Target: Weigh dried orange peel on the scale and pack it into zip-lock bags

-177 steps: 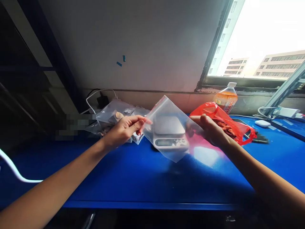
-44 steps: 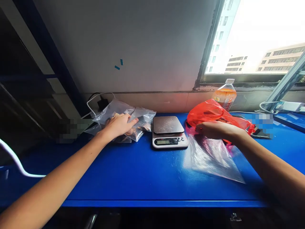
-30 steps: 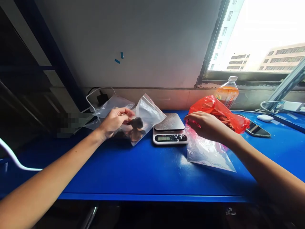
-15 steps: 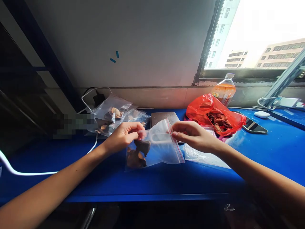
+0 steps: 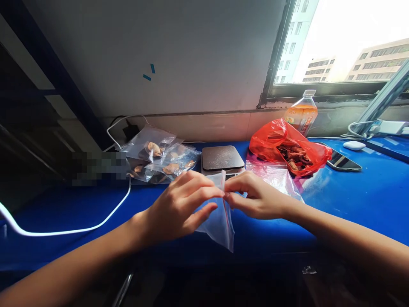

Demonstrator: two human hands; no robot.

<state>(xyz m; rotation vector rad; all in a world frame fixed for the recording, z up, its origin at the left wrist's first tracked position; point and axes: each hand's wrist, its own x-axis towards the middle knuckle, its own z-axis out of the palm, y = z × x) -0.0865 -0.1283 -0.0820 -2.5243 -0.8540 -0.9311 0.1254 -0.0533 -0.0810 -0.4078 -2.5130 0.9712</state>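
Observation:
In front of me hangs a clear zip-lock bag [image 5: 220,228] with a red seal line, its mouth turned to the right. My right hand [image 5: 252,195] pinches the bag at its sealing edge. Curled over the bag from the left is my left hand [image 5: 188,204]; its fingertips meet the right fingertips at the seal, and its thumb lies lower along the plastic. The dark dried pieces inside the bag are hidden behind the left hand. Just behind both hands sits a small scale [image 5: 223,157] with a metal top.
Several clear bags of dried slices [image 5: 171,168] lie back left near a white cable [image 5: 105,221]. A red plastic bag [image 5: 268,143] of dark reddish pieces stands right, before a drink bottle [image 5: 302,113]. A phone [image 5: 347,161], a white case [image 5: 354,146] and a flat clear bag [image 5: 284,181] lie there too.
My left hand has moved right from the bag's filled end to its mouth, meeting the right hand. The bag has turned and its contents are now covered.

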